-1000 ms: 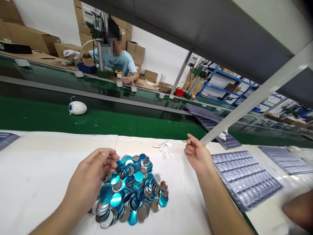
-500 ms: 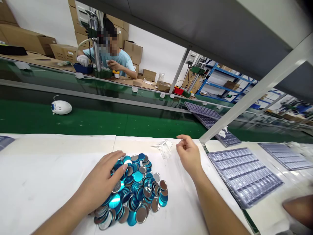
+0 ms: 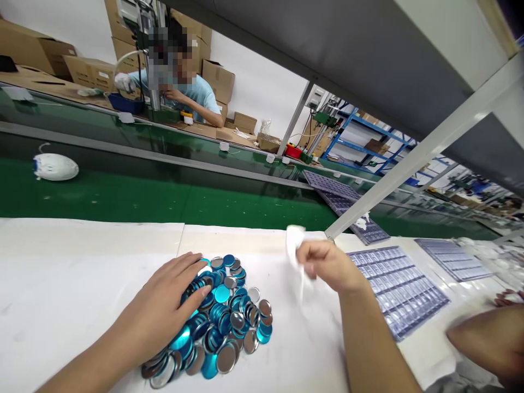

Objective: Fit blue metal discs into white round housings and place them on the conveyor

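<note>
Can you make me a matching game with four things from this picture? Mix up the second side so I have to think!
Things:
1. Left hand
2. Right hand
3. Pile of round discs
4. White rounded object

Places, colours and states:
A. Holding a blurry white piece
B. Lying on the green surface
C. Spread over one side of the pile
D. Shiny blue and silver

Right pairs: 1-C, 2-A, 3-D, 4-B

Blue and silver discs (image 3: 222, 315) lie heaped near a held white cloth (image 3: 293, 242).
</note>
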